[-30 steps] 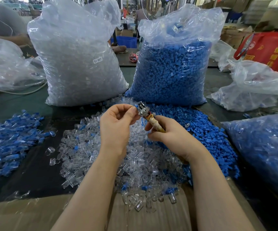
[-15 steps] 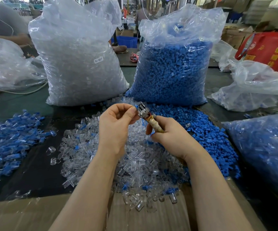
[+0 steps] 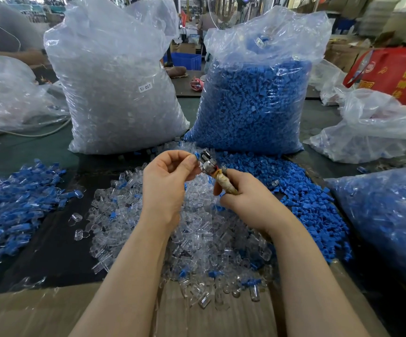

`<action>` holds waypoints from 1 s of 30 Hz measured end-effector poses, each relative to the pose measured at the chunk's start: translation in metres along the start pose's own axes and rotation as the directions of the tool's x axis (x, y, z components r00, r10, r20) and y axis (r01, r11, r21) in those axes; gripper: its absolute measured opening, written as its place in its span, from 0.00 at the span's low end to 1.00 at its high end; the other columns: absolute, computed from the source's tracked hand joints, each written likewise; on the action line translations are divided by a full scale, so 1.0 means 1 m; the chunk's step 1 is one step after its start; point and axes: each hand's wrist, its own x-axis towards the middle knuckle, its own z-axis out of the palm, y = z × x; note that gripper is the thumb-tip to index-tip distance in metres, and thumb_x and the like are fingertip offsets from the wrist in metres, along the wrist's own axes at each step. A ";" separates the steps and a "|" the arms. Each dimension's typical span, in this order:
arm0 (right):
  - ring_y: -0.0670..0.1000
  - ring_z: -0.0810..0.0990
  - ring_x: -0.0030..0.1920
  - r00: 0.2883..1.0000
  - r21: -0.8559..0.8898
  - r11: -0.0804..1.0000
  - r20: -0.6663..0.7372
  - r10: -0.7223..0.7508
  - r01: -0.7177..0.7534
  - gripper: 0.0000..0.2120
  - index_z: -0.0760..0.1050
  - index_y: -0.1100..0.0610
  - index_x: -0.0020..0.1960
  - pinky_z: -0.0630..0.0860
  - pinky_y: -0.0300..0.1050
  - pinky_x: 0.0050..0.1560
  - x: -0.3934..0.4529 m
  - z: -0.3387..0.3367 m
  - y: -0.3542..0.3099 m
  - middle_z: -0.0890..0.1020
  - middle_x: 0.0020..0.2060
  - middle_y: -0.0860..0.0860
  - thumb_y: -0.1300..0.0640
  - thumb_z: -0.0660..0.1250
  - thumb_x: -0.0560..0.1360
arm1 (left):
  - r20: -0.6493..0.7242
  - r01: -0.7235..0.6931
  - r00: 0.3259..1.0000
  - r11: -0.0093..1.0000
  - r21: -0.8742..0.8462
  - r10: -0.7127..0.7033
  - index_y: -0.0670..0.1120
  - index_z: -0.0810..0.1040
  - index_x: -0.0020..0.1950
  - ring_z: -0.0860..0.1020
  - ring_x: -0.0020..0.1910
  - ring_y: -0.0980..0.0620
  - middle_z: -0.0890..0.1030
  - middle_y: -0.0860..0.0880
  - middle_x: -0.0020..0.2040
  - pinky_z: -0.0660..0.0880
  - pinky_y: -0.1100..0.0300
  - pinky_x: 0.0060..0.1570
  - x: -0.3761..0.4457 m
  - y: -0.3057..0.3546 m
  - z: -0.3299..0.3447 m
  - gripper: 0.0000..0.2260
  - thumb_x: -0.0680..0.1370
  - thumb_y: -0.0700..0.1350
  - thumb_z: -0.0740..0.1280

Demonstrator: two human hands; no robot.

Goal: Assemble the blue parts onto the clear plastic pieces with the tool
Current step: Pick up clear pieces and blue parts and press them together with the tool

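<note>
My left hand (image 3: 168, 181) pinches a small blue part (image 3: 197, 156) at the fingertips and holds it against the metal head of the tool (image 3: 208, 162). My right hand (image 3: 248, 200) grips the tool's taped handle from below. Both hands hover over a heap of loose clear plastic pieces (image 3: 197, 234) in the middle. A spread of loose blue parts (image 3: 301, 193) lies just to the right. Whether a clear piece sits between my left fingers is hidden.
Two tall bags stand behind: clear pieces (image 3: 119, 93) at left, blue parts (image 3: 255, 103) at right. Assembled blue-and-clear pieces (image 3: 14, 205) are piled at left. Another bag of blue pieces (image 3: 387, 220) lies at right. Cardboard (image 3: 39, 312) covers the near edge. A person's arm (image 3: 7, 52) shows far left.
Both hands stay nearly in place; the left fingertips have shifted slightly at the tool head with the blue part.
</note>
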 end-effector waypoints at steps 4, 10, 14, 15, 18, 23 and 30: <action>0.41 0.67 0.25 1.000 0.047 0.999 0.002 0.001 -0.001 0.07 0.73 0.51 0.46 0.64 0.41 0.31 0.001 0.001 0.001 0.72 0.25 0.37 0.62 0.65 0.72 | 0.035 0.048 0.998 0.998 -0.041 -0.047 0.43 0.79 0.44 0.82 0.38 0.54 0.83 0.49 0.38 0.79 0.64 0.42 0.000 0.001 -0.001 0.05 0.78 0.35 0.68; 0.41 0.68 0.27 1.000 0.053 0.999 0.008 0.012 -0.012 0.08 0.72 0.50 0.47 0.64 0.39 0.31 0.001 0.000 0.002 0.73 0.27 0.38 0.62 0.66 0.73 | 0.079 0.077 0.994 0.995 -0.060 -0.072 0.42 0.79 0.44 0.82 0.39 0.53 0.82 0.45 0.41 0.78 0.65 0.41 0.000 0.002 -0.001 0.04 0.78 0.35 0.67; 0.41 0.68 0.26 1.000 0.042 0.999 0.010 0.011 -0.012 0.08 0.72 0.51 0.45 0.63 0.37 0.30 0.000 -0.001 0.001 0.73 0.26 0.38 0.63 0.66 0.72 | 0.108 0.074 0.992 0.996 -0.055 -0.068 0.41 0.79 0.44 0.81 0.37 0.55 0.82 0.46 0.39 0.77 0.66 0.40 0.000 0.003 -0.002 0.04 0.78 0.34 0.67; 0.41 0.68 0.26 1.000 0.032 0.999 0.005 0.008 -0.008 0.08 0.73 0.52 0.45 0.63 0.36 0.29 0.000 -0.001 0.000 0.73 0.25 0.38 0.64 0.65 0.72 | 0.114 0.073 0.991 0.996 -0.055 -0.067 0.41 0.78 0.45 0.81 0.37 0.55 0.82 0.47 0.38 0.77 0.66 0.40 0.000 0.004 -0.002 0.04 0.78 0.34 0.67; 0.42 0.67 0.25 1.000 0.017 1.000 -0.010 0.012 -0.011 0.06 0.73 0.54 0.44 0.64 0.39 0.28 0.001 0.000 -0.001 0.73 0.24 0.40 0.64 0.64 0.71 | 0.119 0.066 0.991 0.997 -0.047 -0.060 0.41 0.78 0.44 0.81 0.35 0.57 0.82 0.50 0.36 0.77 0.66 0.39 0.000 0.005 -0.004 0.04 0.78 0.34 0.67; 0.42 0.66 0.24 1.000 0.028 0.999 -0.009 0.017 -0.017 0.06 0.73 0.54 0.42 0.65 0.41 0.29 0.000 0.001 -0.002 0.73 0.23 0.41 0.64 0.63 0.71 | 0.117 0.067 0.991 0.997 -0.032 -0.063 0.41 0.79 0.45 0.81 0.36 0.56 0.82 0.49 0.37 0.77 0.65 0.40 0.000 0.004 -0.005 0.03 0.77 0.34 0.68; 0.42 0.70 0.28 0.998 -0.052 0.999 -0.056 0.006 -0.009 0.05 0.73 0.51 0.44 0.65 0.39 0.29 0.001 0.000 -0.002 0.76 0.29 0.41 0.60 0.64 0.72 | -0.137 0.200 0.961 0.945 -0.258 -0.241 0.43 0.81 0.47 0.84 0.37 0.56 0.86 0.49 0.38 0.78 0.67 0.37 0.011 0.006 -0.021 0.02 0.76 0.38 0.70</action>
